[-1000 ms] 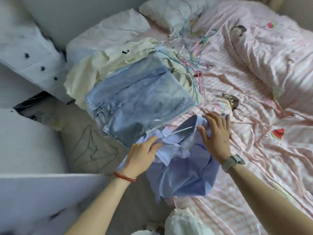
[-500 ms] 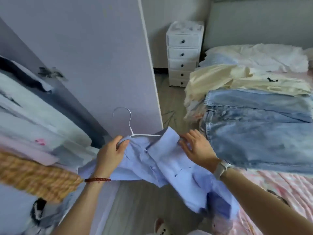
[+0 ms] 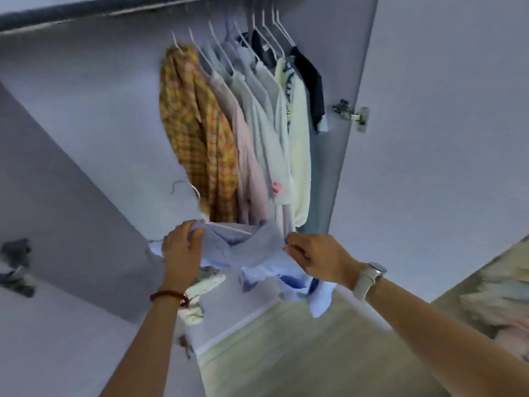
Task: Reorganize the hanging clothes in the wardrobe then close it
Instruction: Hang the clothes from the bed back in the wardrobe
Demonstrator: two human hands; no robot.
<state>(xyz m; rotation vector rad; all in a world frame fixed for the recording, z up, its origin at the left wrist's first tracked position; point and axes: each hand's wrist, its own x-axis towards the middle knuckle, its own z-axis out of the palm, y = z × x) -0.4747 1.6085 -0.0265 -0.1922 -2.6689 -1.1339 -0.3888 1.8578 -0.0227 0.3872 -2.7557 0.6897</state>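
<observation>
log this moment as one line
stage: carrying to wardrobe | left hand: grips blue shirt | right hand: pinches shirt | hanger hook: not yet on rail

Pale lilac-grey panels (image 3: 86, 116) enclose the scene; a metal hinge (image 3: 352, 113) sits on the right-hand panel (image 3: 446, 138). Light wood-effect floor (image 3: 286, 353) below, with a white skirting strip (image 3: 243, 325). Soft, even daylight

This is a home bedroom, seen at an open wardrobe (image 3: 86, 116). Shirts (image 3: 200, 124) hang on white hangers (image 3: 269, 30) from its rail, and a door (image 3: 443, 138) stands open on a metal hinge (image 3: 353, 114). A pale wood floor (image 3: 300, 353) runs below, with a heap of soft fabric (image 3: 501, 305) at the right edge.
</observation>
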